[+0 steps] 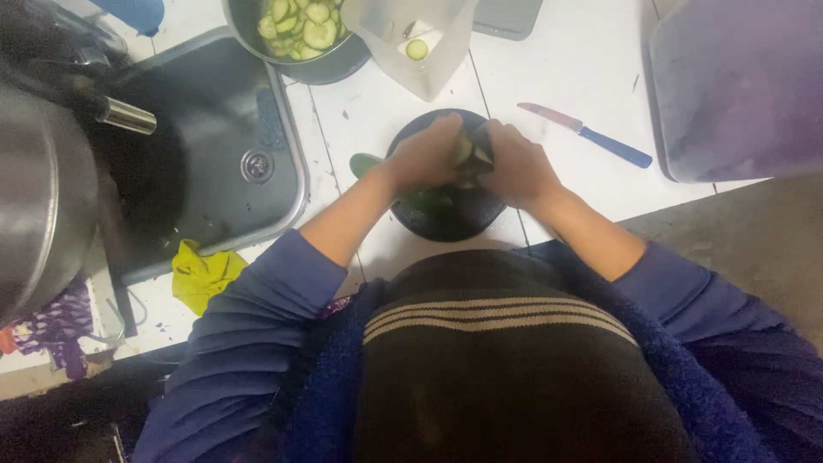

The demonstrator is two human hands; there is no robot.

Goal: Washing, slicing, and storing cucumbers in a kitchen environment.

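Seen from above, over a white counter [583,60]. Largest near the grip: a dark steel sink [214,137] well off to the left of the hands, with a yellow cloth [201,274] at its near edge. Farther from the body than the grip, a pot of cucumber slices [300,30] and a clear tub [424,43] with one slice in it. Directly under the grip, a round dark board [446,210], its near half showing below the wrists.

Both hands meeting over the middle of that board. Left hand [424,159] curled closed around a dark vegetable piece [471,153], pale cut flesh showing between the fingers; right hand [519,167] closed on the same piece from the other side, thumbs close together. Long axis of the piece hard to judge, mostly hidden by fingers. Neither hand clearly nearer: piece held between them.

Green peel [364,163] poking out just left of the left wrist. Blue-handled knife [587,133] lying free to the right of the grip, nearer the right hand, blade pointing left and away.
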